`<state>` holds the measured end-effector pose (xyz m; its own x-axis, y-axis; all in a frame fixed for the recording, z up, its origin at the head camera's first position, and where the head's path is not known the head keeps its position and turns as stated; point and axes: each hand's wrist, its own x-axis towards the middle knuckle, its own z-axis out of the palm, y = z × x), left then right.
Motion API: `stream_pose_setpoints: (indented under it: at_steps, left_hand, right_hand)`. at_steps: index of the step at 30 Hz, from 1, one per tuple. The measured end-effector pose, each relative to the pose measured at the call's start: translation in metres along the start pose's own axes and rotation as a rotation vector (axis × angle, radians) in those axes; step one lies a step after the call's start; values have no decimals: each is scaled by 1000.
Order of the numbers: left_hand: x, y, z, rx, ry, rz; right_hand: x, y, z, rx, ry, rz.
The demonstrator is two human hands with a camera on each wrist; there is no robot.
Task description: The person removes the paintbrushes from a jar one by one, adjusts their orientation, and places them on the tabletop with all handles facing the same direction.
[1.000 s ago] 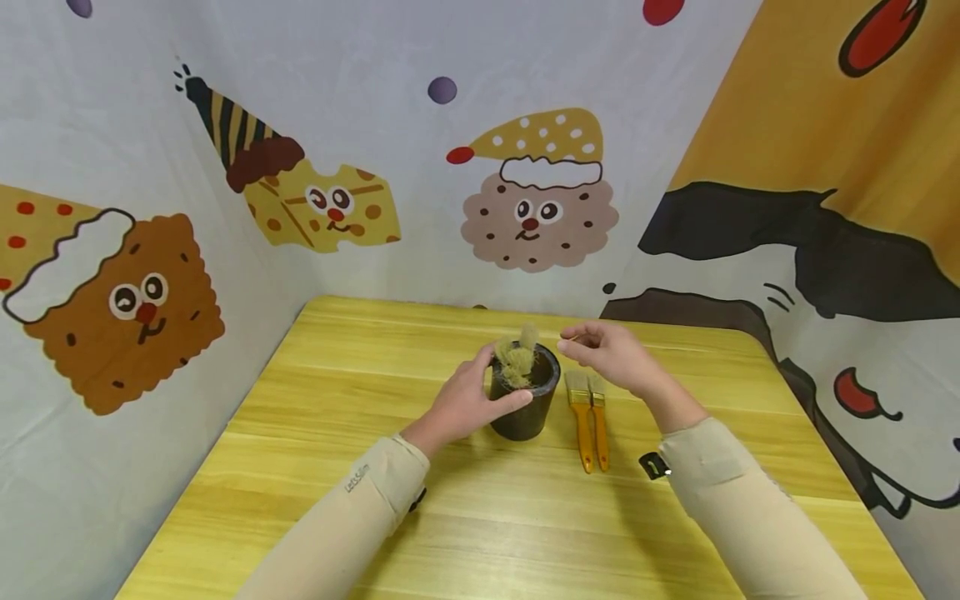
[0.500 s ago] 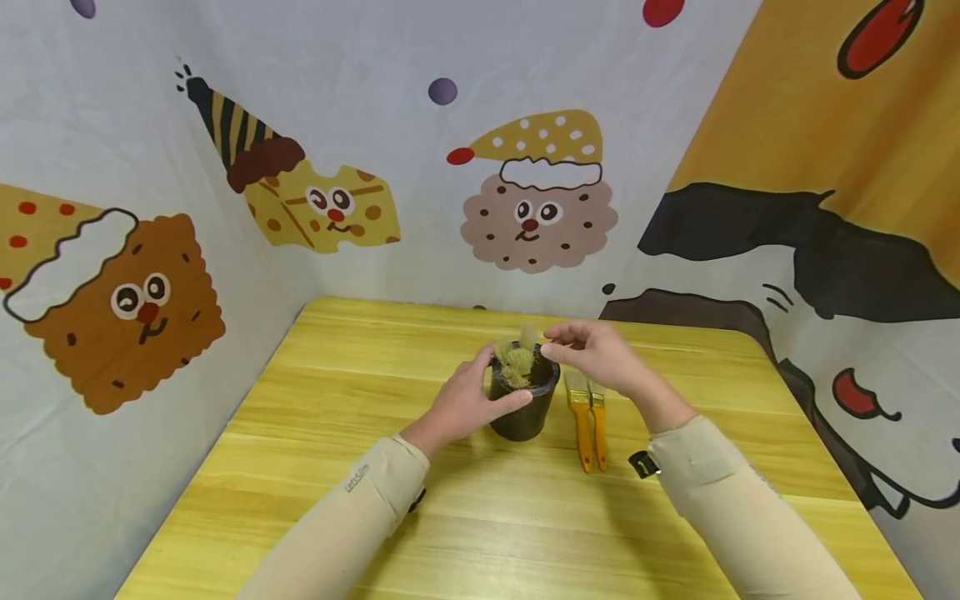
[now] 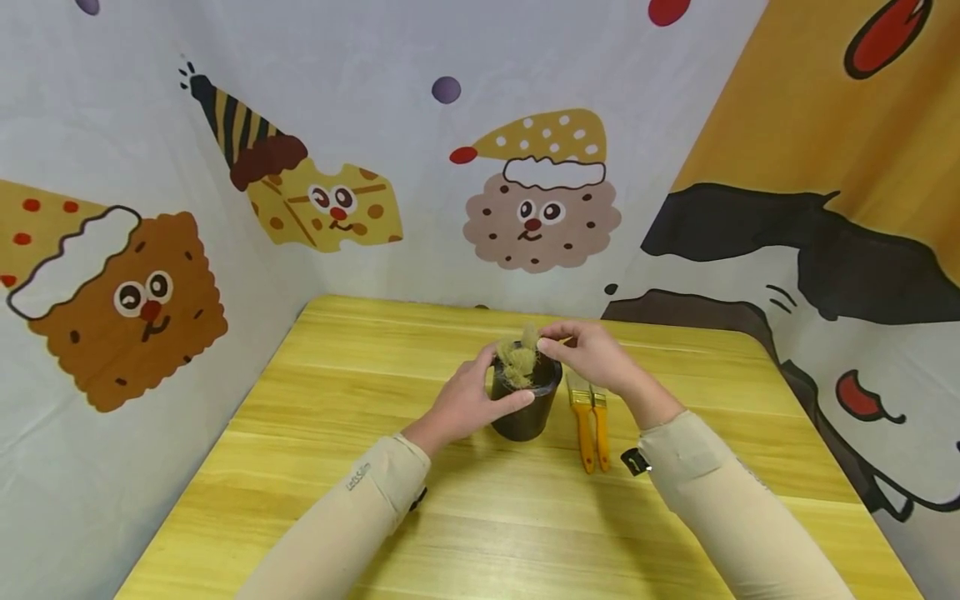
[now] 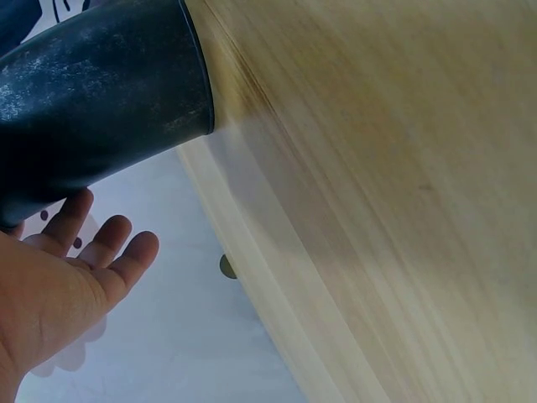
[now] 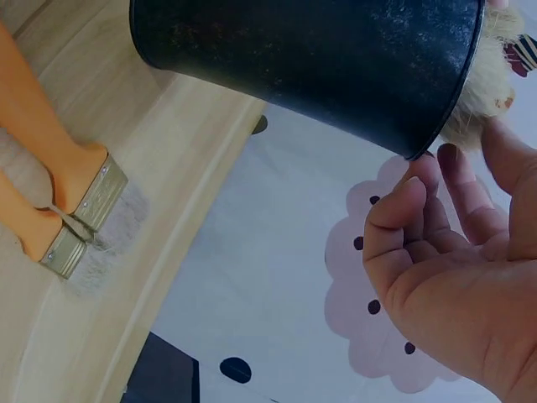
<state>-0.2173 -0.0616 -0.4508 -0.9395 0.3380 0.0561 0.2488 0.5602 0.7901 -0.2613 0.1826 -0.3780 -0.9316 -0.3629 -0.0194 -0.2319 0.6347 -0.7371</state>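
L grip (image 3: 467,402) holds blk pot (image 3: 522,421) | R grip (image 3: 596,354) at fuzzy tuft (image 3: 520,361), pinch: can't tell

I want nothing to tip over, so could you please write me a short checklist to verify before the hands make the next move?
1. Dark pot upright on the table: ok.
2. Left hand steadying the pot: ok, it grips near the top.
3. Right hand in position: ok, it is beside the straw-coloured tuft at the pot's top.
4. Right hand pinching something firmly: cannot tell, the contact is not clear in either view.
5. Tuft wholly inside the pot: not ok, part of it stands above the top.
6. Two brushes apart from the pot: ok, they lie side by side to its right.
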Motion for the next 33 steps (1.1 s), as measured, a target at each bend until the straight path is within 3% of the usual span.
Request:
stream_pose_setpoints:
  at_steps: [13, 25, 33]
  left_hand:
    - [1, -2, 0, 32, -16, -23]
    - [2, -3, 2, 31, -2, -16]
    - [2, -3, 3, 35, -5, -22]
  right_hand:
    - [4, -14, 14, -35, 93, -46]
    - [-1, -16, 6, -15, 145, 85]
    - [-1, -10, 9, -119, 185, 32]
